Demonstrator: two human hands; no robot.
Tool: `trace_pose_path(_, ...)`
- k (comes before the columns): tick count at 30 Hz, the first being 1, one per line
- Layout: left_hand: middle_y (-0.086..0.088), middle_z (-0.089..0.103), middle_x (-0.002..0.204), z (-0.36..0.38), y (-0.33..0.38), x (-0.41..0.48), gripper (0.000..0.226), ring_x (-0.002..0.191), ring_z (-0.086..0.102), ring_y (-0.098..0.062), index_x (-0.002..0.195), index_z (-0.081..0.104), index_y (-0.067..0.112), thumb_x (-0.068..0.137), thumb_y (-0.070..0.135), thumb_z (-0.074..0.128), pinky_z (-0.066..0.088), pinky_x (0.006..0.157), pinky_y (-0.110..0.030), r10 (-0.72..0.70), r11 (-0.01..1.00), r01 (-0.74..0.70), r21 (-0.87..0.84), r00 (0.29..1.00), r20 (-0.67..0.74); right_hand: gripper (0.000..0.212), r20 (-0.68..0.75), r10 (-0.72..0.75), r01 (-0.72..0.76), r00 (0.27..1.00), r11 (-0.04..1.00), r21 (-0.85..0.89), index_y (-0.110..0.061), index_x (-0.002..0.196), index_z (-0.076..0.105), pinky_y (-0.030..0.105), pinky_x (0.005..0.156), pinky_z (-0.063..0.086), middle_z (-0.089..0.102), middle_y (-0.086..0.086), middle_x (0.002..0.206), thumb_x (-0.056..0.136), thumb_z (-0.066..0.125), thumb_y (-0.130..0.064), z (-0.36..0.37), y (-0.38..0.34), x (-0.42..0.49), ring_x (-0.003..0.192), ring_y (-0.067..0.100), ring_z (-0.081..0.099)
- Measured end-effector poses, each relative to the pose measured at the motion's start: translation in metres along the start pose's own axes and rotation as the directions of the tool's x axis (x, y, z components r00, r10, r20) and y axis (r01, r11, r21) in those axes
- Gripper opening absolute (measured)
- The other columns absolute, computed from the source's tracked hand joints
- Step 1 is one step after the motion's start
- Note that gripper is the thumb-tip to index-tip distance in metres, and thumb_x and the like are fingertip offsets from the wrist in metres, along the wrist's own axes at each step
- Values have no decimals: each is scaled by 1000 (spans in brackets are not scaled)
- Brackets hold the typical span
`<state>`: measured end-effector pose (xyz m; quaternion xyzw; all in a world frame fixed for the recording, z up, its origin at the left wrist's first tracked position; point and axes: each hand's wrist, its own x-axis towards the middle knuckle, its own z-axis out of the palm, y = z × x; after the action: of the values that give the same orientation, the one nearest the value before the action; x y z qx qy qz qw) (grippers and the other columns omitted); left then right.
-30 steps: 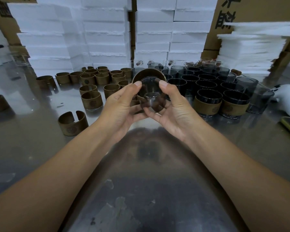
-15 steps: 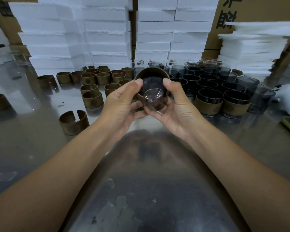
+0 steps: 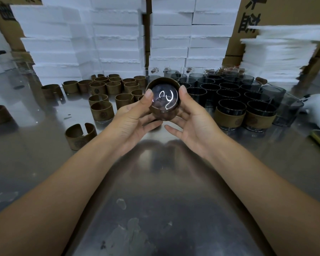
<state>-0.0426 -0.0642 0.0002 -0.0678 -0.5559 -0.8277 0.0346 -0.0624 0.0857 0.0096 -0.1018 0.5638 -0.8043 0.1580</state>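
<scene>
A dark smoked glass cup [image 3: 164,97] with a brown sleeve round it hangs above the steel table [image 3: 155,200], its base turned toward me. My left hand [image 3: 135,119] holds it from the left, thumb on the glass near the rim of the sleeve. From the right my right hand [image 3: 194,119] grips it, thumb against the sleeve's edge, fingers underneath. Several loose brown sleeves [image 3: 102,110] lie to the left. Two sleeved cups [image 3: 230,115] stand at the front of the dark glasses on the right.
Several bare dark glasses [image 3: 227,87] stand in rows at the right. White foam boxes [image 3: 118,34] are stacked along the back, foam sheets [image 3: 281,52] at the back right. A white tool [image 3: 318,109] lies at the right edge.
The cup has slid deeper into the sleeve and tilted its base more toward me. Both thumbs shifted along the sleeve's rim.
</scene>
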Motion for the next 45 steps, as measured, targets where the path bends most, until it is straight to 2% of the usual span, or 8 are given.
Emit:
trace_pose_path(7,-4,72,109,0,0,0,53,103,68,-15,111,65,14,68,45,63,55,87,-26,-9,999,8,37,1000,5,33,-5,23,-23,1000,995,93,-20,100,66,28,76,49,68,-5,85,92,50,-49,2,-1,1,86,9,64)
trace_pose_path(12,1,73,97,3,3,-1,66,88,68,-8,109,64,13,53,48,71,53,71,-17,26,999,-25,31,999,-25,36,15,94,-94,995,948,303,-16,106,62,25,69,49,64,-6,74,86,59,-46,6,0,-1,73,7,62)
trace_pose_path(18,-3,72,99,2,4,0,89,88,67,-10,107,64,12,33,56,85,53,73,-17,61,998,-61,-13,998,-5,33,43,80,-90,996,929,359,-15,102,61,21,64,52,68,-6,69,87,58,-44,9,-1,-1,62,6,66)
trace_pose_path(25,-2,71,96,7,4,-2,77,83,66,-8,113,61,8,47,45,71,52,72,-16,46,999,-46,-14,998,-44,30,21,102,-103,995,927,362,-16,94,63,22,64,49,68,-6,66,92,53,-44,8,0,-1,56,6,65)
trace_pose_path(34,2,71,95,5,3,-1,66,80,65,-4,129,54,5,67,25,65,48,73,-16,22,999,-20,33,996,-88,44,-55,162,-158,985,985,69,-20,118,61,39,87,44,66,6,114,96,40,-52,8,0,1,103,19,62)
trace_pose_path(38,-1,70,107,3,1,-2,75,99,66,-9,131,52,8,59,15,73,52,87,-22,69,985,-61,163,997,-46,59,3,230,-229,973,967,115,-21,125,57,42,76,48,65,12,120,93,32,-63,5,-3,1,100,28,67)
trace_pose_path(41,-1,68,115,6,-2,-2,83,109,63,-13,127,55,16,48,26,80,48,97,-29,92,957,-77,281,995,-42,48,-52,174,-166,983,978,125,-19,123,60,37,72,49,69,9,116,94,43,-53,4,-5,1,106,25,65)
trace_pose_path(45,1,68,112,6,-3,-1,80,105,63,-11,129,56,17,55,43,74,49,87,-27,17,929,42,367,988,-156,41,-175,-6,28,984,992,121,-18,129,56,35,79,52,66,8,120,92,57,-36,3,-6,4,107,22,64)
